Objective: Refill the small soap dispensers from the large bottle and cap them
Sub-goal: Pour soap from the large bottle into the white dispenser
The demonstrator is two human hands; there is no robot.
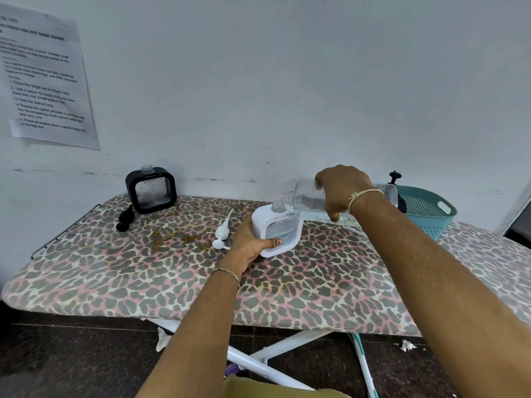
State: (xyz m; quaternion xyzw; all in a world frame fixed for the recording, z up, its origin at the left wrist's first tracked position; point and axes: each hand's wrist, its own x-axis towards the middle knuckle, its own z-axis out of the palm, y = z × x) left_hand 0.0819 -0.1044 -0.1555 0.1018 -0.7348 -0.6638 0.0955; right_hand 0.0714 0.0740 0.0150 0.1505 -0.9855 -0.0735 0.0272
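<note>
My left hand [249, 243] grips a white square soap dispenser [283, 229] standing uncapped on the leopard-print board. Above it my right hand [342, 191] holds the large clear bottle [307, 202] tipped on its side, its open neck just over the dispenser's mouth, clear liquid inside. A white pump cap [222, 232] lies on the board left of my left hand. At the back left stands a black square dispenser [150, 189], uncapped, with its black pump cap [125, 218] lying beside it.
The ironing board [201, 282] stands against a white wall; a metal rack sticks out at its left end. A teal basket [428, 211] sits at the back right behind the bottle. An orange stain marks the board's middle. A printed sheet [46, 79] is taped to the wall.
</note>
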